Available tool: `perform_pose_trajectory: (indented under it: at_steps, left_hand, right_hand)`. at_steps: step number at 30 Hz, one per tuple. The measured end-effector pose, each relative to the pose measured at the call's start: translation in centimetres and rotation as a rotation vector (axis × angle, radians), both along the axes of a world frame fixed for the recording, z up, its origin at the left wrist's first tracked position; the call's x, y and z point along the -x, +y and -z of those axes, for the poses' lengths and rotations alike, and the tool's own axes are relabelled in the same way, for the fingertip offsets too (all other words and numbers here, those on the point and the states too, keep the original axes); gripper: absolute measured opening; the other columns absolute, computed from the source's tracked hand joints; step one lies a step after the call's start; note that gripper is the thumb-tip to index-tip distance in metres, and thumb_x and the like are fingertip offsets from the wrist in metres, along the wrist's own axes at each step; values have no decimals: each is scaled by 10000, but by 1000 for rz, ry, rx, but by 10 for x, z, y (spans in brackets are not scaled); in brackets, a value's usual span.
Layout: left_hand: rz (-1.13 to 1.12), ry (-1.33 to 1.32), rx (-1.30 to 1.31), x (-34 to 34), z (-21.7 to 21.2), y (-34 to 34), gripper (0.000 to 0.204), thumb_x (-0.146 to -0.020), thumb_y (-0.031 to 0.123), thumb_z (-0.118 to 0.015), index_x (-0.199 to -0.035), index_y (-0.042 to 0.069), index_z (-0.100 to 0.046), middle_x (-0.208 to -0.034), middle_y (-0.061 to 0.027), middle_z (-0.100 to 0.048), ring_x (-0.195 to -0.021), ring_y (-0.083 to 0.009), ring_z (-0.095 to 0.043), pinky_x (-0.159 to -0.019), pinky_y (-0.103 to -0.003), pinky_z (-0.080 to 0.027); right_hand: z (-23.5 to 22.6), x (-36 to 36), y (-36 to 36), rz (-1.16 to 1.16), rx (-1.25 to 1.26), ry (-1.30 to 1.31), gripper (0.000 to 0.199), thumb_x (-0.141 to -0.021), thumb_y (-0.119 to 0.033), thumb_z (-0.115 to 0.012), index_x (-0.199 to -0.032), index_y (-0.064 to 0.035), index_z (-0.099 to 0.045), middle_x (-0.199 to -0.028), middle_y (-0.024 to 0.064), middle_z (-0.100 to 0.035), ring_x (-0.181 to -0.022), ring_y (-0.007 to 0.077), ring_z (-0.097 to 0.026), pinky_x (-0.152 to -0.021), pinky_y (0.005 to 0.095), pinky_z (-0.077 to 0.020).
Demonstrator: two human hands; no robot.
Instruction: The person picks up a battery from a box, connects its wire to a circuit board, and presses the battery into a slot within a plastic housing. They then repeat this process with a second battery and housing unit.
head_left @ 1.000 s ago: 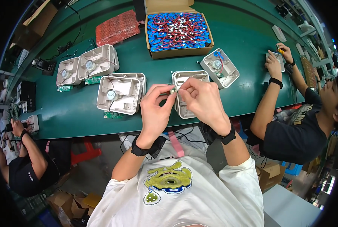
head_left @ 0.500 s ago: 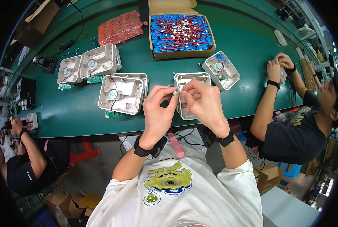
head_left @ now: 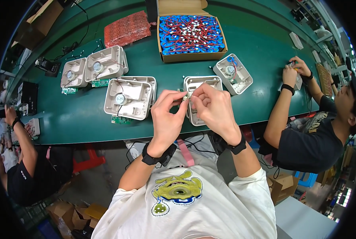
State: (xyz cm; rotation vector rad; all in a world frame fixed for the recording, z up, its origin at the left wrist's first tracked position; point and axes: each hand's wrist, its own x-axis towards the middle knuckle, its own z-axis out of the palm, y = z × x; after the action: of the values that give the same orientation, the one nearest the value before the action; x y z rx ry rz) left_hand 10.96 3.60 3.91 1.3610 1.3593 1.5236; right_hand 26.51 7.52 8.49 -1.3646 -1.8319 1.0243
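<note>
My left hand point(head_left: 168, 113) pinches a small whitish part point(head_left: 186, 96) between thumb and fingertips; it is too small to name. Closed against the part's right side are the fingers of my right hand point(head_left: 214, 106), and what they grip is mostly hidden. Both hands are over a white plastic housing point(head_left: 204, 81), which they partly cover. To its right, another white housing point(head_left: 245, 75) holds a round speaker, a blue battery with red wires and a small board. Left of my hands lie stacked white housings point(head_left: 140, 95) with a round speaker and a green circuit board point(head_left: 121, 120) poking out beneath.
A cardboard box point(head_left: 194, 58) of blue batteries with red leads stands behind my hands. Red bubble wrap point(head_left: 127, 30) and more housings point(head_left: 114, 59) sit farther left. A co-worker point(head_left: 305, 131) handles a part at right; another person's arm point(head_left: 24, 139) shows at left.
My hands stay almost still around the small part. The person at left has raised a forearm and hand; the co-worker at right has shifted their hands slightly.
</note>
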Motion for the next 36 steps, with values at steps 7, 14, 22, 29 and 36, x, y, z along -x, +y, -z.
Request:
perform_pose_trajectory:
  at_steps: [7,14,22,29,36]
  left_hand:
    - [15,13,-39,2,4,0,215,-899,-80,-748,-1110,-37,-757,-1048,-122,-719,-912,-201,-743,-820,-305,-622]
    - [42,36,-65,3,2,0,243,-883,-93,-749,-1117,-29,-761,-1036,-125,-718,-893,-212,-738,-816,-307,-602]
    - [15,-69,19,14,2,6,194,-936,-84,-721,-1124,-50,-749,-1072,-105,-690,-940,-168,-708,-835,-287,-596]
    - [11,-147,12,10,15,16,191,-965,-76,-698,-1152,-53,-727,-1120,-104,-667,-985,-157,-687,-843,-279,-595]
    - [46,-122,46,14,6,22,176,-1000,-70,-670,-1172,-69,-706,-1143,-69,-629,-1012,-115,-660,-876,-243,-553]
  right_hand:
    - [2,1,0,0,11,18,84,-954,5,-685,-934,86,-679,-738,98,-739,-662,118,-747,-547,271,-566]
    - [-2,6,-2,18,-123,-98,55,-934,27,-692,-934,80,-677,-749,144,-743,-633,166,-742,-586,316,-567]
    - [-38,-16,19,-27,-393,-148,134,-928,-49,-731,-1035,21,-772,-838,197,-761,-742,313,-759,-690,373,-587]
    - [-30,-60,142,-19,-331,-588,139,-879,-65,-756,-989,1,-808,-938,216,-783,-857,358,-767,-810,419,-595]
    - [-5,-41,185,-99,-240,-568,98,-860,-75,-755,-902,8,-786,-875,192,-781,-859,348,-769,-806,424,-595]
